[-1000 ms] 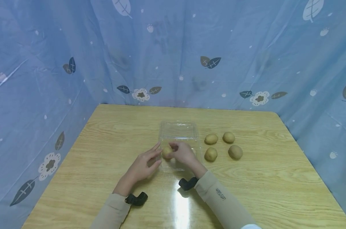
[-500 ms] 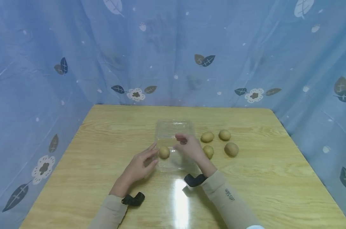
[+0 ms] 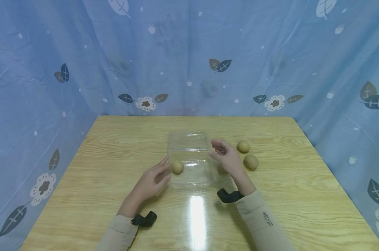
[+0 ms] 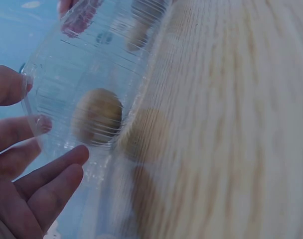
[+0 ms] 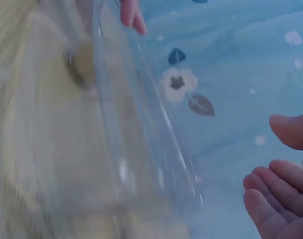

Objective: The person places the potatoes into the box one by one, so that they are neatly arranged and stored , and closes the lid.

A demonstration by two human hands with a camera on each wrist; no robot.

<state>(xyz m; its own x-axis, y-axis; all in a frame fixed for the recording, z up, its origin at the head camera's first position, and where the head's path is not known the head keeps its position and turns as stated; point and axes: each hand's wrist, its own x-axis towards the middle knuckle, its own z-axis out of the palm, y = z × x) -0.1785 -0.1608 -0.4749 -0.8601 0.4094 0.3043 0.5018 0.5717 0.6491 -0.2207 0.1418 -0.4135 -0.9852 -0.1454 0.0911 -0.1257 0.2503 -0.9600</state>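
A clear plastic clamshell container (image 3: 194,176) lies with its lid folded back on the table. One potato (image 3: 177,166) sits at the left side of its base, also visible through the clear wall in the left wrist view as a potato (image 4: 97,115). My left hand (image 3: 150,183) rests at the container's left rim, fingers extended, fingertips right at the plastic. My right hand (image 3: 228,158) hovers just right of the container with nothing in it, thumb and fingers apart. Beneath it another potato (image 3: 222,169) shows partly, the rest hidden.
Two more potatoes stand right of my right hand: a smaller one (image 3: 243,146) farther back and a browner one (image 3: 251,162) nearer. The wooden table (image 3: 114,146) ends at the back against a blue patterned curtain (image 3: 183,52).
My right hand has let go of the potato in the container and moved right, over the potatoes outside it. My left hand stays at the rim. The head view has shifted slightly.
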